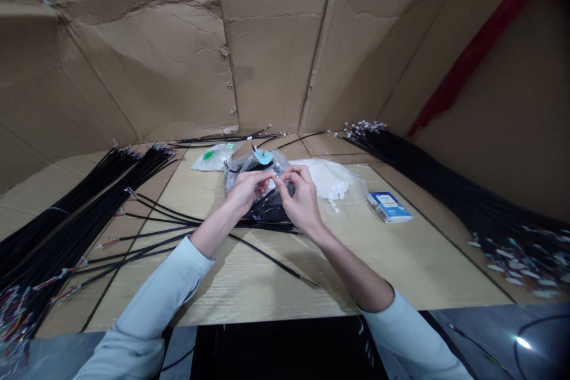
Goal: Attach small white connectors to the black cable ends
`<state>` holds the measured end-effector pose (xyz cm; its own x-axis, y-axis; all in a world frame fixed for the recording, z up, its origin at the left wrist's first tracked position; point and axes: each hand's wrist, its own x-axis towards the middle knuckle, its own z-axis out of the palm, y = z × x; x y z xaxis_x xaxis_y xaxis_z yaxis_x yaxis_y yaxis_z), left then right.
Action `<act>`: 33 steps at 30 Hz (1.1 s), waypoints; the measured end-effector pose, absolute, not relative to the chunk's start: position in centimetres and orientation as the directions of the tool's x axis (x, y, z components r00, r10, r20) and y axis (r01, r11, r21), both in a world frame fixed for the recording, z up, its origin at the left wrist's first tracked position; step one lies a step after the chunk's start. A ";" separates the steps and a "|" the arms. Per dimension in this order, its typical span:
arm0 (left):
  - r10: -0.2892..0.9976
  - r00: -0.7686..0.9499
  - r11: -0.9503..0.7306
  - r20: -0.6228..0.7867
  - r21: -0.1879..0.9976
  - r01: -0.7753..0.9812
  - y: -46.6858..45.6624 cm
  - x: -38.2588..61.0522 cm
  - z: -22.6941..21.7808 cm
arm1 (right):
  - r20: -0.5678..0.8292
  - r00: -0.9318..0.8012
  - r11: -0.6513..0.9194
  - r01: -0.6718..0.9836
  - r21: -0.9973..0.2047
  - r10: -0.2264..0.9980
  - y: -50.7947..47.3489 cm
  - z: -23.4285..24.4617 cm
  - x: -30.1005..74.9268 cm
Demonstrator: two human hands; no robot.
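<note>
Above the middle of the table, my left hand point(247, 190) and my right hand point(303, 199) meet fingertip to fingertip. Both are closed in a pinch on the thin wires at the end of a black cable point(266, 197); the exact wires are too small to make out. Behind my fingers lies a clear plastic bag point(234, 175) with dark cable in it, and a light-blue round piece point(262, 157) rests on top. Several loose black cables point(164, 209) with bare coloured wire ends lie under and left of my forearms.
Thick bundles of black cables lie at the left point(89, 225) and right point(427, 190). A small bag with a green label point(214, 157) is at the back. Small white connectors point(337, 191) lie by a white bag point(318, 173), near a blue-and-white box point(389, 208). Cardboard walls point(276, 59) stand behind.
</note>
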<state>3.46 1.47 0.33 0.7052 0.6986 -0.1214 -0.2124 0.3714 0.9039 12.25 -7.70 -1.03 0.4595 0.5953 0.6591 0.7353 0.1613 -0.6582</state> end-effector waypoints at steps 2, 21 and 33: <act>0.690 0.714 0.395 -0.122 0.889 -0.230 1.4 3.5 0.3 | 0.670 0.449 0.156 0.751 -0.641 0.591 -7.7 -1.0 12.3; 0.784 0.620 0.070 0.019 0.990 -0.119 1.3 3.3 0.0 | 0.773 0.311 0.104 0.895 -0.434 0.553 -7.7 -1.3 12.3; 0.824 0.563 -0.019 0.062 0.996 -0.082 1.0 3.4 0.0 | 0.855 0.078 -0.038 0.997 -0.069 0.513 -7.9 -1.3 11.8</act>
<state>3.44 1.01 0.01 0.5633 0.8239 0.0621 -0.0820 -0.0191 0.9964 11.75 -7.86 -1.33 0.0783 0.5130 0.8548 0.9969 -0.0379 -0.0685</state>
